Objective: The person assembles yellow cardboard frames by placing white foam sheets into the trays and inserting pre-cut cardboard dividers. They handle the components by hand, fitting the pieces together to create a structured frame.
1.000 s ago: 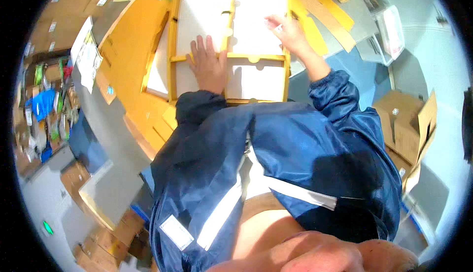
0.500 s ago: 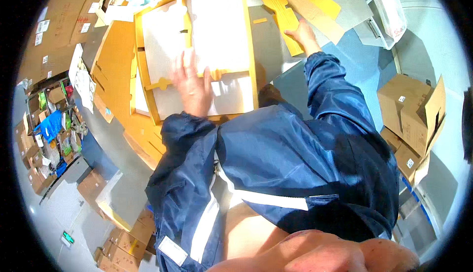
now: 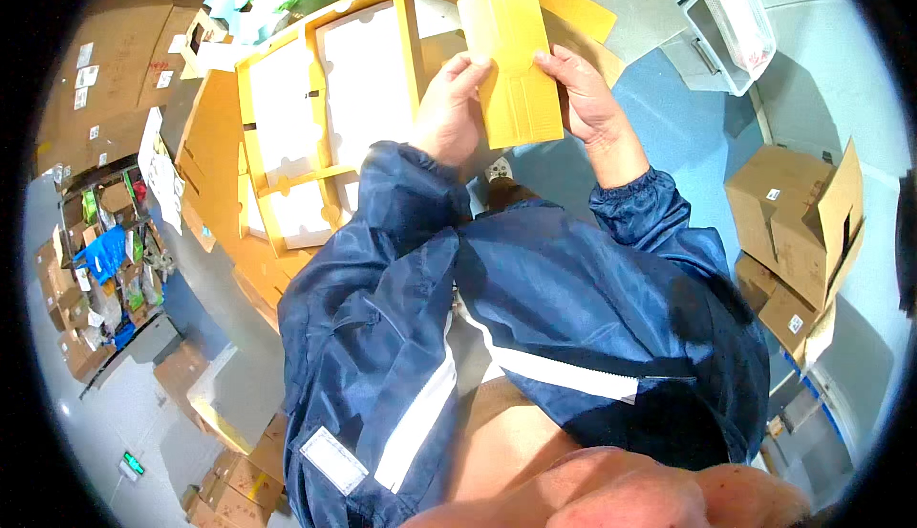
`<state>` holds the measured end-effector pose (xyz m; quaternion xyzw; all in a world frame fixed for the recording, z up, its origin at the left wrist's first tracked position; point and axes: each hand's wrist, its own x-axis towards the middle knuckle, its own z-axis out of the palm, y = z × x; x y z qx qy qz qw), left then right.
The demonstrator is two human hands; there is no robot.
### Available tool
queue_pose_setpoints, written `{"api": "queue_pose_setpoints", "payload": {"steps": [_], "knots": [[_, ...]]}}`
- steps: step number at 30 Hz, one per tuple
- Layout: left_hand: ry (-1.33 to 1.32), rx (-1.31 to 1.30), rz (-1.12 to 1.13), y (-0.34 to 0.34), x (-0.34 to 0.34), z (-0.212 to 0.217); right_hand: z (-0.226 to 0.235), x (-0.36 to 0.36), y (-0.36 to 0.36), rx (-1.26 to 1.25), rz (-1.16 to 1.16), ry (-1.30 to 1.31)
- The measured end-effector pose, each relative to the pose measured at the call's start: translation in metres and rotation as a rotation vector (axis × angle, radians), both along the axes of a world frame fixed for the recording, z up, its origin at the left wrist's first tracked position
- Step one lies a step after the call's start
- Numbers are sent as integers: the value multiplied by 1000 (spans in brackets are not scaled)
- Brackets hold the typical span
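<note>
Between my two hands is a long yellow cardboard piece (image 3: 521, 79) with notched sides and crease lines, raised in front of me. My left hand (image 3: 453, 107) grips its left edge, thumb on the face. At the right edge my right hand (image 3: 585, 98) pinches it, thumb also on the face; the other fingers of both hands are partly hidden behind it. To the left lies a shallow yellow box (image 3: 413, 36) with a white bottom, its inside split by crossing yellow dividers (image 3: 318, 98).
More yellow cardboard pieces (image 3: 573, 12) lie beyond the held one. At the far right stands a clear plastic bin (image 3: 707, 45), with open brown cartons (image 3: 778, 198) nearer. Large flat brown cardboard (image 3: 119, 50) stands far left, and a cluttered shelf (image 3: 110, 260) is at the left.
My left hand has left the box and taken hold of the yellow cardboard piece. My right hand has lifted that piece off the table and brought it in front of me.
</note>
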<state>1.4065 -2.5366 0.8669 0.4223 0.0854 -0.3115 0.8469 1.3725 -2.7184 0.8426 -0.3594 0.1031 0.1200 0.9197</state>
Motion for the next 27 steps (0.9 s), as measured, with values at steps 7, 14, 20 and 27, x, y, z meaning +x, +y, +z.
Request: {"api": "queue_pose_setpoints", "payload": {"steps": [7,14,20,27], "knots": [[3,-160,-105,7,-14,19,8,-18,2,258,132,-75],[-105,251,-206,30,-19,3,16,46,-29,-168,-89,-164],[-187,400,51,10,6,18,27,52,-12,-588,75,-187],[-199,-8,134,13,25,19,41,58,7,-208,121,-205]]}}
